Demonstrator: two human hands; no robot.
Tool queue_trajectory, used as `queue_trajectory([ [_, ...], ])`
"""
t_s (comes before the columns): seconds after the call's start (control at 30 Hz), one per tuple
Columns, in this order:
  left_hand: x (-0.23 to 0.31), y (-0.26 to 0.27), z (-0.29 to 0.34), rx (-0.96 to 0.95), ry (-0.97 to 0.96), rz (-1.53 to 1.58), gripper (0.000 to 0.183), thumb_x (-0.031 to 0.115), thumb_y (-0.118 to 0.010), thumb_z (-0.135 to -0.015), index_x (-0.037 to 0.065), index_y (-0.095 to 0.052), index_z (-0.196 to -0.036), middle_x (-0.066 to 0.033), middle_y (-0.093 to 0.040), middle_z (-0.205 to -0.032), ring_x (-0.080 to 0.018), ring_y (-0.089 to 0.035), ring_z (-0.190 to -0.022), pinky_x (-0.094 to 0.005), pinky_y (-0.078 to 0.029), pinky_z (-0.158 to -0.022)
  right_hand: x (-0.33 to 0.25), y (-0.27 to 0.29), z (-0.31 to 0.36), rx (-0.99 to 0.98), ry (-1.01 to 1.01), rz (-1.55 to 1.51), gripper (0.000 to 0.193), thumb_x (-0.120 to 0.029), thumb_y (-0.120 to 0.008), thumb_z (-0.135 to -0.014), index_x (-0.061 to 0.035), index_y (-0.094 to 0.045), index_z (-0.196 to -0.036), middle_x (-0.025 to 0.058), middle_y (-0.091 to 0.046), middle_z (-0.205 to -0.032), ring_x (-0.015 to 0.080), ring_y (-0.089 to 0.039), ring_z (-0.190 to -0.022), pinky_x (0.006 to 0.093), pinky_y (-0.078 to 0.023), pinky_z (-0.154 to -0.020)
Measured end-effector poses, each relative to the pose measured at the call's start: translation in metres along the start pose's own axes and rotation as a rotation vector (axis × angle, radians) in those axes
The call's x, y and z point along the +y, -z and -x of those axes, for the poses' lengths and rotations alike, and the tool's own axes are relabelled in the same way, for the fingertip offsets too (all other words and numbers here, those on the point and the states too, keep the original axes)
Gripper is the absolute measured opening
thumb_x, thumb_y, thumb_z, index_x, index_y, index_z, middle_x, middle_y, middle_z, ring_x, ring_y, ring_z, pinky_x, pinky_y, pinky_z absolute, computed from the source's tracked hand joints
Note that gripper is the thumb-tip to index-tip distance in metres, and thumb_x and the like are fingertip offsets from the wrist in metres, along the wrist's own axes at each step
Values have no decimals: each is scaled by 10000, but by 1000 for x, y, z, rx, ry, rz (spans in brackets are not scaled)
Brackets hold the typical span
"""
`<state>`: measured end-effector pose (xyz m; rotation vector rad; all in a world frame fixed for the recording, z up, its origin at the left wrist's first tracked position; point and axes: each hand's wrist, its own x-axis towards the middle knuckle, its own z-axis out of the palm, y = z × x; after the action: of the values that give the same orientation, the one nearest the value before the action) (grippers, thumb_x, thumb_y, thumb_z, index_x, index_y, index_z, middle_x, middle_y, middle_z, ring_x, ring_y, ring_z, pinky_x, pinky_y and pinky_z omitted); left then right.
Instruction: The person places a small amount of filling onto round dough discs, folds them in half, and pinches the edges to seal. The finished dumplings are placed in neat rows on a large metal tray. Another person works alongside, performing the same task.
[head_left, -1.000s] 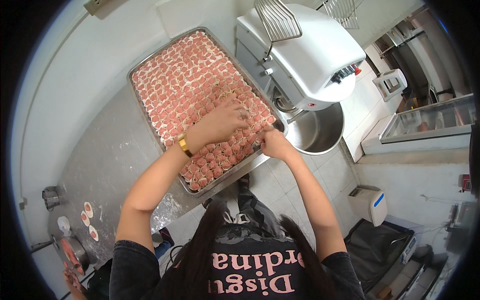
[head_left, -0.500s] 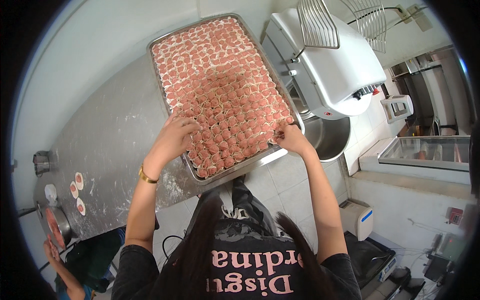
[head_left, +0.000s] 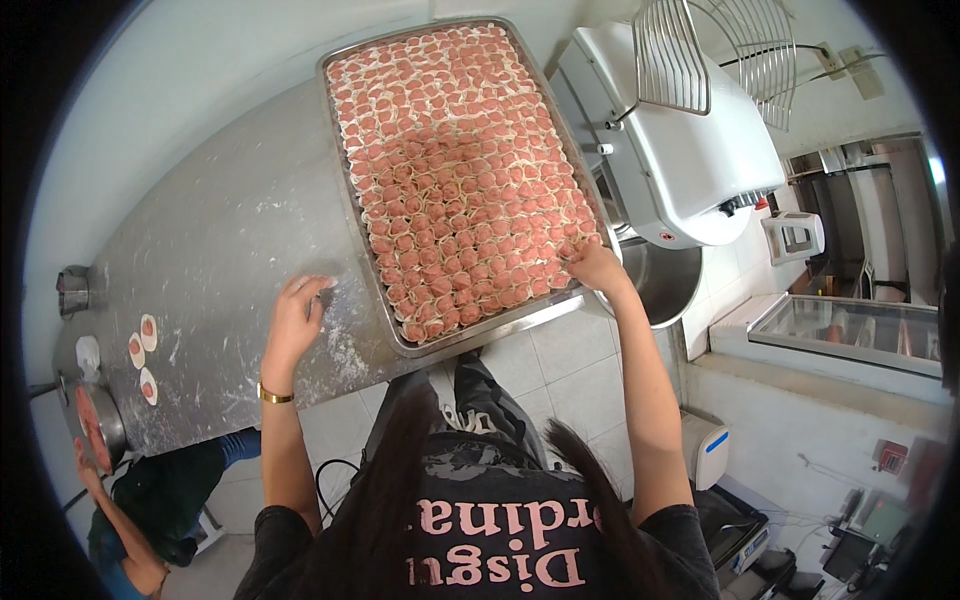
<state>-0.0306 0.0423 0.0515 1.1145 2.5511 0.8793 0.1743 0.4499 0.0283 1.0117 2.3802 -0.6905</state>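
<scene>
A large metal tray is packed with rows of dumplings, their pink meat filling showing inside pale wrappers. My right hand reaches over the tray's right side near its front corner. Its fingers are pinched together at the dumplings there, and what they hold is hidden. Left of the tray, my left hand hovers over the steel table with fingers apart and nothing in it. White flour dusts the table beside that hand.
Several wrappers topped with meat lie at the table's left. A metal bowl of filling stands beyond them, near a co-worker's hand. A metal container sits at the far left. Right of the tray stands a white mixer with a steel bowl.
My left hand has left the dumplings and moved left over the table. The right hand stays at the tray's right side. The view has shifted slightly.
</scene>
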Motion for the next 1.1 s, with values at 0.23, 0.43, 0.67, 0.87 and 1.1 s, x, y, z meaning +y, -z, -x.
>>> queue_trajectory([
  [0.23,-25,-9,30,7,119,-81,335,-89,-508,-718,10,-653,-1004,-165,-643,-999,-357,-592,-899,-407,-475,-824,9,-7,-5,-24,29,-164,368,-233,-532,-788,-19,-614,-1077,223,-636,-1070,381,-604,-1019,425,-471,-874],
  [0.43,-33,-12,37,52,88,-128,350,-86,-501,-728,22,-651,-1025,-160,-642,-1038,-354,-599,-892,-402,-480,-797,24,-12,-12,-44,-4,-136,348,-207,-566,-762,-50,-633,-1066,213,-645,-1062,354,-618,-1006,401,-480,-848],
  [0.67,-31,-8,43,71,212,-63,369,-79,-500,-734,54,-649,-1044,-151,-632,-1099,-354,-618,-886,-408,-498,-764,22,-16,-4,-142,10,-319,187,-152,-596,-747,-2,-701,-782,194,-605,-1190,277,-645,-979,321,-474,-835],
  [0.87,-29,-6,42,81,169,-112,353,-66,-498,-742,52,-647,-1040,-147,-633,-1104,-355,-618,-893,-408,-499,-765,17,-18,8,-20,107,-514,285,-93,-582,-748,21,-692,-985,159,-585,-1244,242,-617,-1025,304,-449,-879],
  [1.1,-21,0,50,38,268,-90,343,-66,-495,-749,40,-645,-1039,-131,-637,-1102,-351,-626,-873,-409,-497,-768,6,-13,11,-114,10,-498,372,-99,-548,-813,22,-611,-1159,119,-554,-1294,206,-564,-1102,269,-416,-924],
])
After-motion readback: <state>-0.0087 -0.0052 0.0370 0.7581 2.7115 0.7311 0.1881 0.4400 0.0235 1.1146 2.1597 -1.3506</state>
